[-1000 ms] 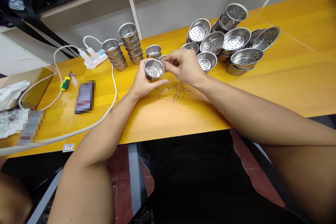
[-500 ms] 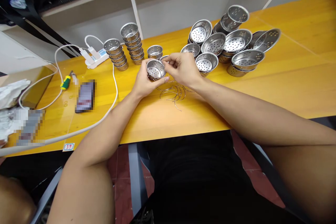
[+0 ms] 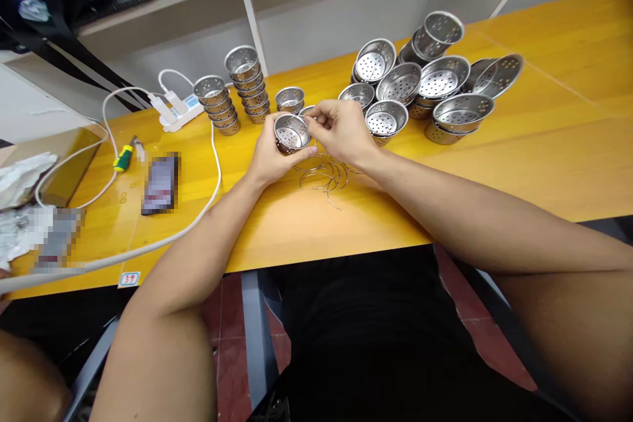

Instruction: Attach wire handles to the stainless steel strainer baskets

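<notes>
A small perforated metal cup (image 3: 291,134) is tilted in my left hand (image 3: 268,153), its open mouth facing up toward me. The thumb lies along the cup's near side and the fingers wrap round its left. My right hand (image 3: 341,130) pinches at the cup's right rim, on what looks like a thin wire, mostly hidden by the fingertips. Below both hands, several loose curved wires (image 3: 332,178) lie in a tangle on the table. Just behind the held cup stands another small perforated cup (image 3: 290,99), and part of one more rim shows beside it.
Two stacks of small cups (image 3: 217,105) stand at back left. Several larger perforated bowls (image 3: 440,79) crowd the back right. A white power strip (image 3: 182,113), its cable, a green-and-yellow screwdriver (image 3: 123,157) and a phone (image 3: 160,183) occupy the left of the yellow table (image 3: 544,171).
The view has shifted very slightly. Both hands keep the same hold on the cup, with the right fingertips still at its rim.
</notes>
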A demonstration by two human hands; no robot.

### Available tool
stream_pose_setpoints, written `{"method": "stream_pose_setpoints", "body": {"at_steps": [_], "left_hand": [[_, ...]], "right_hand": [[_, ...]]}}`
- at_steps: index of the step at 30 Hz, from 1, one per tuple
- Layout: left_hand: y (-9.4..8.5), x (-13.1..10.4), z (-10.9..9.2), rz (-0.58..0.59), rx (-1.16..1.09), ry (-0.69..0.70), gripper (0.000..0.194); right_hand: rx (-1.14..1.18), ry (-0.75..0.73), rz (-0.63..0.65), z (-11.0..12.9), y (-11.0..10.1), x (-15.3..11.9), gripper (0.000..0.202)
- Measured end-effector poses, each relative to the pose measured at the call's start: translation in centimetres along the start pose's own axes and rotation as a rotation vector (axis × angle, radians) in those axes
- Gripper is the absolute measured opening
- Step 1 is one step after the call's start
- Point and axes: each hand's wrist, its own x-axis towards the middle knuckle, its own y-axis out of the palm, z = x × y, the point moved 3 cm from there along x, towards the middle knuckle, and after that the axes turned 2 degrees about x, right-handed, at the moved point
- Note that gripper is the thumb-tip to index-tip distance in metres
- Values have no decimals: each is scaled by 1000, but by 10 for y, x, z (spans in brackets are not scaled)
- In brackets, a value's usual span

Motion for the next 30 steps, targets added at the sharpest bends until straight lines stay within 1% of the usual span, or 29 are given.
{"method": "stream_pose_setpoints", "body": {"at_steps": [5,7,9,10,12,14,15,16,17,20,23,27,30], "left_hand": [[0,0,-8,-42,36,-17,108],[-1,0,-12,-56,40,-46,106],[-2,1,-13,-61,1,-65,103],[-2,1,-13,-55,-32,-68,101],[-4,2,-12,-25,-94,-60,95],[-5,3,-10,13,-129,-44,91],[-6,3,-9,30,-137,-34,89],[-6,4,-8,45,-143,-18,88],[-5,4,-7,58,-150,3,88],[-1,4,-4,80,-156,85,87],[3,3,0,71,-138,149,81],[5,2,8,59,-97,153,80],[5,1,9,53,-67,151,82]], "right_hand": [[41,2,-26,-3,5,0,12],[112,6,-31,-2,6,0,22],[233,-16,-5,0,4,2,39],[300,-35,37,1,2,3,47],[416,-68,179,4,-1,4,60],[496,-81,329,5,-4,5,66],[529,-82,375,5,-5,5,68],[556,-80,394,5,-5,5,69],[577,-77,389,5,-6,5,70],[606,-60,310,5,-3,6,76],[601,-49,273,6,1,6,80],[574,-28,263,6,2,6,80],[559,-18,274,4,2,6,79]]}}
